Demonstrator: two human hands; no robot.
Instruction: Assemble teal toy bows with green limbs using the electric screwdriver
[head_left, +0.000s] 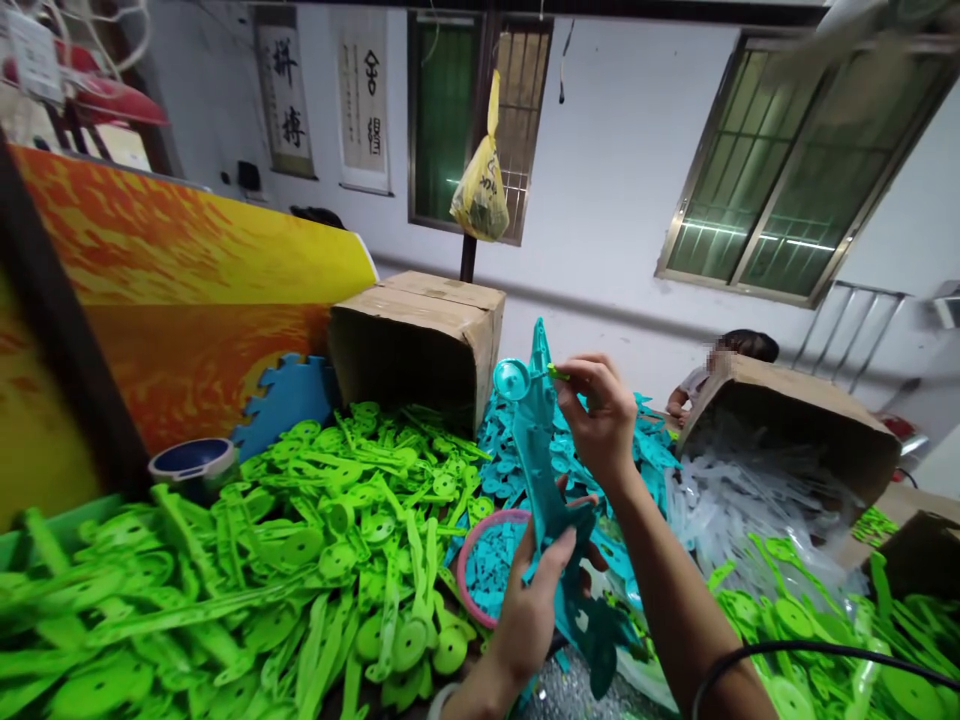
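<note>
A long teal plastic part stands nearly upright in front of me, its pointed tip at the top and a round cup on its left side. My left hand is wrapped round its lower half, the thumb lying across it. Higher up, my right hand pinches a small green piece against the part's right edge, near the cup. Behind the part lies a pile of teal pieces. A pink-rimmed basket holding small teal pieces is just left of my left hand.
Green parts are heaped on the left below an open cardboard box. Clear plastic pieces spill from another box at right. Beyond it a person is partly visible. A black cable crosses the lower right.
</note>
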